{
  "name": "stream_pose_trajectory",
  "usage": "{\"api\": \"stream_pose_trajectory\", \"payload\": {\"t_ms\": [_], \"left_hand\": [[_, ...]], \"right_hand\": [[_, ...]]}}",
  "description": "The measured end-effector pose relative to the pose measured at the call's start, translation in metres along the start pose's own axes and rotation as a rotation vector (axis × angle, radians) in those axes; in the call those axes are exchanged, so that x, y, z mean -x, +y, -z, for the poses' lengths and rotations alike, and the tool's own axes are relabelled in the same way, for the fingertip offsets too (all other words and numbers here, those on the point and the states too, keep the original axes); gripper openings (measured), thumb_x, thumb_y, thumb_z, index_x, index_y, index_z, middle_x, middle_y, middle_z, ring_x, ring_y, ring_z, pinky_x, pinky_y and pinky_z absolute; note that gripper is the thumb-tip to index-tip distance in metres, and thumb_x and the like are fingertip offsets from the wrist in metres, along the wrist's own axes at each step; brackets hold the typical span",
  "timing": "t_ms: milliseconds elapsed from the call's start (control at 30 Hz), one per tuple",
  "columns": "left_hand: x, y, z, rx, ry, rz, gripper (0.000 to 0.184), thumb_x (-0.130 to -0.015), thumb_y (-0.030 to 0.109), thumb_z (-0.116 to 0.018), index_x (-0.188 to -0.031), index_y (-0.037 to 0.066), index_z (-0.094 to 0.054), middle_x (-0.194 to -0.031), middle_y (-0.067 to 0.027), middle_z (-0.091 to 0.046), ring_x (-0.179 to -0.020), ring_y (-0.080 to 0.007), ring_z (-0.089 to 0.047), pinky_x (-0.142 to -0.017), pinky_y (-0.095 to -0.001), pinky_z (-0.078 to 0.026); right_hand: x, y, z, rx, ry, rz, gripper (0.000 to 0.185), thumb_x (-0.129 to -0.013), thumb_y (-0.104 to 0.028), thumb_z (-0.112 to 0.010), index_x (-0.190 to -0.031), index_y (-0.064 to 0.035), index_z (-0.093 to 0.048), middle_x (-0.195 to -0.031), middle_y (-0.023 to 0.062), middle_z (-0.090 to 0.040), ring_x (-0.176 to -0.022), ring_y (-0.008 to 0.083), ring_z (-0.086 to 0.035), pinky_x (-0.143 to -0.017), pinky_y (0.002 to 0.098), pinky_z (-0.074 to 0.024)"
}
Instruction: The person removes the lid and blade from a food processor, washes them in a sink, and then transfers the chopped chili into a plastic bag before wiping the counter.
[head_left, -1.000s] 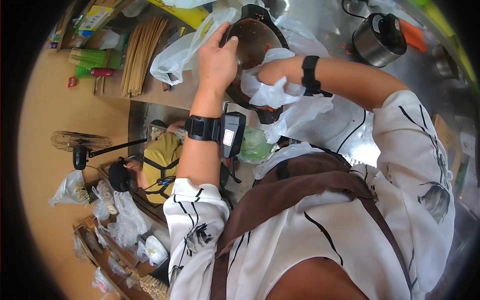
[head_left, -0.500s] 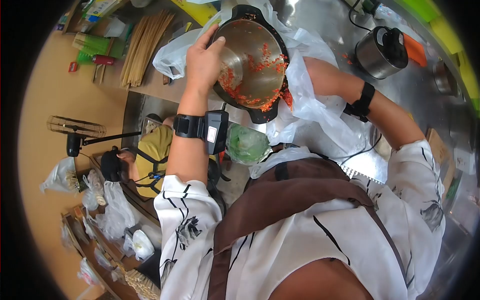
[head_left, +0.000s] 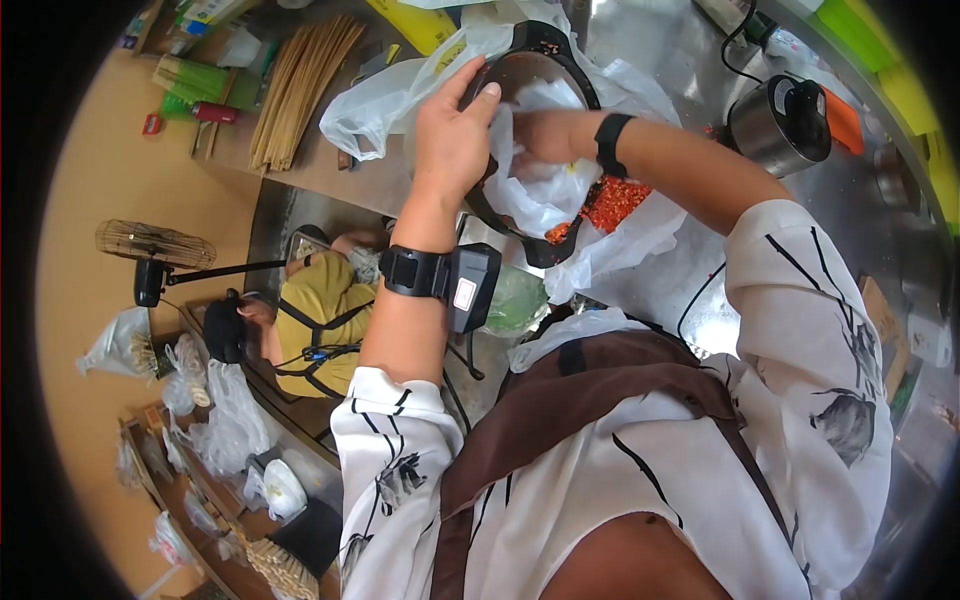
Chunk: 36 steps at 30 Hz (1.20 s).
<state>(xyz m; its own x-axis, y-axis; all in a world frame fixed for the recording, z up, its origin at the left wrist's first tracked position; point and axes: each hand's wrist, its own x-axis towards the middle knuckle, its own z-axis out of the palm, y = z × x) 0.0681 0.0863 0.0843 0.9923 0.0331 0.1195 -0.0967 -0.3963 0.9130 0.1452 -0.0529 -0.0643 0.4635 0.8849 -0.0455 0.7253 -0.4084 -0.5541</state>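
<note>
A steel pot with a black rim and handles is tipped on its side above the counter. My left hand is closed on its near-left rim, thumb and index finger showing on the edge. Inside the pot, my right hand presses a bunched white plastic bag against the wall; its fingertips are hidden in the plastic. Chopped red chili lies in the spread plastic below the pot's right side. Some red bits cling to the pot's lower rim.
A steel appliance with a black lid and a cord stands at the right on the metal counter. Wooden skewers lie at the upper left. A person in a yellow top sits near a fan.
My right hand has moved from outside the pot to inside it, carrying white plastic along. The pot has shifted slightly right, and a heap of chopped chili has come into view beside it.
</note>
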Motion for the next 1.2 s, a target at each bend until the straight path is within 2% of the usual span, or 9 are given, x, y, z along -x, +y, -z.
{"api": "stream_pose_trajectory", "payload": {"t_ms": [133, 167, 267, 467, 533, 733, 933, 1133, 1200], "left_hand": [[0.001, 0.002, 0.002, -0.003, 0.003, 0.000, 0.040, -0.086, 0.016, -0.061, -0.123, 0.003, -0.057, -0.116, -0.0125, -0.062, -0.104, -0.0165, -0.057, -0.091, -0.0267, -0.042], [0.000, 0.001, 0.003, -0.040, 0.003, -0.024, 0.040, -0.086, 0.016, -0.060, -0.123, 0.002, -0.056, -0.115, -0.0127, -0.063, -0.104, -0.0175, -0.058, -0.090, -0.0272, -0.042], [0.000, -0.002, 0.006, 0.068, 0.021, 0.041, 0.040, -0.086, 0.016, -0.060, -0.124, 0.001, -0.055, -0.118, -0.0133, -0.061, -0.106, -0.0178, -0.057, -0.091, -0.0277, -0.042], [-0.007, -0.006, 0.009, 0.050, 0.007, 0.024, 0.042, -0.086, 0.015, -0.061, -0.124, -0.002, -0.054, -0.121, -0.0164, -0.059, -0.111, -0.0204, -0.056, -0.096, -0.0289, -0.040], [-0.008, -0.009, 0.008, 0.061, -0.009, 0.019, 0.043, -0.086, 0.015, -0.061, -0.124, -0.002, -0.054, -0.121, -0.0167, -0.059, -0.111, -0.0204, -0.056, -0.096, -0.0289, -0.040], [-0.002, 0.003, 0.005, -0.009, -0.067, -0.014, 0.040, -0.086, 0.016, -0.061, -0.123, 0.002, -0.056, -0.119, -0.0137, -0.061, -0.108, -0.0174, -0.057, -0.092, -0.0276, -0.041], [-0.001, 0.009, 0.001, 0.130, -0.044, 0.092, 0.040, -0.087, 0.017, -0.061, -0.123, 0.001, -0.056, -0.116, -0.0126, -0.062, -0.101, -0.0159, -0.058, -0.088, -0.0259, -0.043], [-0.014, -0.016, 0.022, 0.170, -0.029, 0.085, 0.041, -0.087, 0.016, -0.061, -0.124, -0.001, -0.055, -0.115, -0.0105, -0.061, -0.100, -0.0141, -0.056, -0.089, -0.0243, -0.041], [-0.005, -0.007, 0.026, 0.124, 0.004, 0.080, 0.040, -0.087, 0.014, -0.060, -0.124, -0.002, -0.055, -0.119, -0.0118, -0.059, -0.105, -0.0141, -0.053, -0.093, -0.0245, -0.039]], "right_hand": [[-0.012, 0.047, -0.113, -0.473, -0.147, 0.315, 0.043, -0.082, -0.026, -0.058, -0.120, -0.0076, -0.055, -0.117, 0.0166, -0.057, -0.109, 0.0298, -0.053, -0.096, 0.0377, -0.0398], [-0.003, 0.004, -0.091, -0.482, -0.195, -0.316, 0.059, -0.080, -0.042, -0.057, -0.125, -0.0035, -0.053, -0.120, 0.0169, -0.058, -0.112, 0.0241, -0.053, -0.094, 0.0358, -0.0394], [0.006, -0.069, -0.013, -0.399, -0.255, -0.416, 0.039, -0.077, -0.026, -0.059, -0.107, -0.0007, -0.061, -0.105, 0.0173, -0.064, -0.098, 0.0281, -0.060, -0.085, 0.0382, -0.0453], [0.013, -0.066, 0.032, 0.025, 0.530, 0.446, 0.023, -0.070, -0.009, -0.060, -0.090, 0.0007, -0.064, -0.088, 0.0177, -0.063, -0.083, 0.0344, -0.062, -0.076, 0.0427, -0.0490], [0.018, -0.094, 0.081, 0.510, 0.069, 0.125, 0.022, -0.075, -0.008, -0.055, -0.093, 0.0019, -0.063, -0.096, 0.0155, -0.062, -0.092, 0.0312, -0.061, -0.081, 0.0397, -0.0490], [0.024, -0.008, 0.068, 0.615, 0.427, 0.421, 0.026, -0.081, -0.010, -0.049, -0.098, 0.0026, -0.063, -0.106, 0.0172, -0.060, -0.105, 0.0275, -0.056, -0.092, 0.0352, -0.0448], [0.059, -0.030, -0.006, -0.197, 0.012, -0.191, 0.032, -0.079, -0.025, -0.058, -0.099, -0.0013, -0.065, -0.102, 0.0221, -0.062, -0.096, 0.0358, -0.059, -0.085, 0.0410, -0.0457], [0.036, -0.039, 0.025, -0.571, 0.275, -0.460, 0.032, -0.088, -0.030, -0.051, -0.101, -0.0043, -0.064, -0.088, 0.0210, -0.065, -0.078, 0.0308, -0.064, -0.072, 0.0375, -0.0504], [0.019, -0.024, 0.032, -0.051, 0.375, -0.335, 0.031, -0.090, -0.021, -0.041, -0.101, -0.0045, -0.065, -0.092, 0.0217, -0.064, -0.078, 0.0349, -0.063, -0.071, 0.0421, -0.0506]]}}
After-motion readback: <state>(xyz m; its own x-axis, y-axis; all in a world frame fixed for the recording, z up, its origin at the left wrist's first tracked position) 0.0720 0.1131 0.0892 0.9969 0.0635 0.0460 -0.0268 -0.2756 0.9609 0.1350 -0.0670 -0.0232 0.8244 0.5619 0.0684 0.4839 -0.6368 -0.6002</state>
